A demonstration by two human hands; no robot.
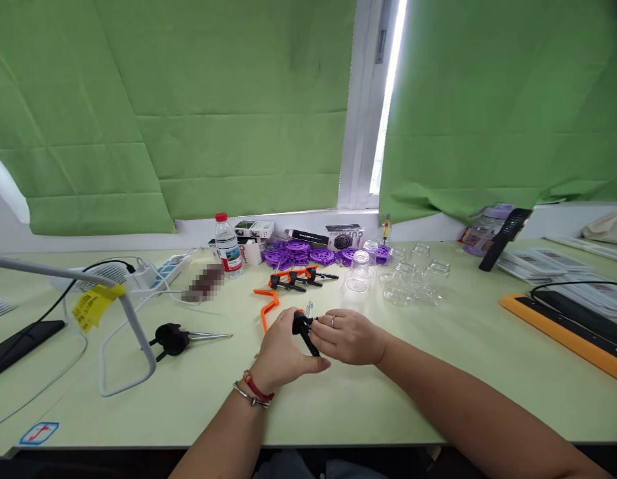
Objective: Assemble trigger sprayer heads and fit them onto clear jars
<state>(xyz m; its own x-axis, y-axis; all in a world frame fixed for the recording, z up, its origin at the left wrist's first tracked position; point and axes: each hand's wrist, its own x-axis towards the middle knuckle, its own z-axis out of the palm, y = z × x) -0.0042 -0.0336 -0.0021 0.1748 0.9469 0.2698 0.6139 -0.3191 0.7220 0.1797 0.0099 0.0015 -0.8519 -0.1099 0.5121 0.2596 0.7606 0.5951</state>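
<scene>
My left hand [283,349] is curled around a black plastic piece [309,342] in the middle of the table, thumb stretched beneath it. Its fingers are closed on the piece. From the right, my right hand [351,336] pinches the top of the same piece; a small metal part [310,307] stands out just behind the fingertips. What exactly the right fingers grip is partly hidden. Directly beyond my left hand lies a bent orange strip [269,309]. Several black-and-orange clamp-like pieces [288,283] rest in a row farther back.
Purple discs [296,253] are heaped near the wall, beside a red-capped water bottle [229,249]. Clear cups [358,273] stand right of centre. At left are a black part with metal prongs [173,339] and a grey metal frame [133,332]. An orange-edged board [552,332] lies right.
</scene>
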